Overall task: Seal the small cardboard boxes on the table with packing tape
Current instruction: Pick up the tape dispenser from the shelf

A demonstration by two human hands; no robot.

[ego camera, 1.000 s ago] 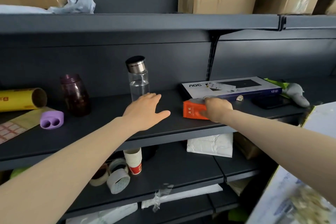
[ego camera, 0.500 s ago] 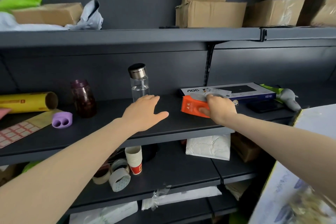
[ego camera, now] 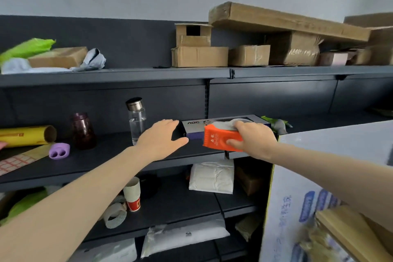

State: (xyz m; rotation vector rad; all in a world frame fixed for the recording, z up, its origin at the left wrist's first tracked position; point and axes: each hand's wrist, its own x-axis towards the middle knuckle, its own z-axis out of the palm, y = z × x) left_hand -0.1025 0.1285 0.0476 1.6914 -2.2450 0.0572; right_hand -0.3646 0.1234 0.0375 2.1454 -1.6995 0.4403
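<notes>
lifted since the earlier frame, the orange tape dispenser (ego camera: 219, 137) is now clear of the middle shelf (ego camera: 106, 155), in front of the aoc box (ego camera: 193, 125). i see my right hand (ego camera: 253, 140) curled around its rear end, gripping it. my left hand (ego camera: 161, 140) hovers over the shelf with fingers straight and spread, just beside the water bottle (ego camera: 137, 122).

A clear bottle (ego camera: 137, 122) with a metal cap is seen upright just behind the left hand (ego camera: 158, 140). Further to that hand's left, a dark jar (ego camera: 83, 132), a purple holder (ego camera: 59, 150) and a yellow roll (ego camera: 27, 135) are set on the same shelf. A flat printed box (ego camera: 194, 123) is laid behind the right hand (ego camera: 253, 140). Stacked paper cups (ego camera: 132, 194) are placed one shelf down, below the left hand, and a white padded bag (ego camera: 211, 178) below the right.
</notes>
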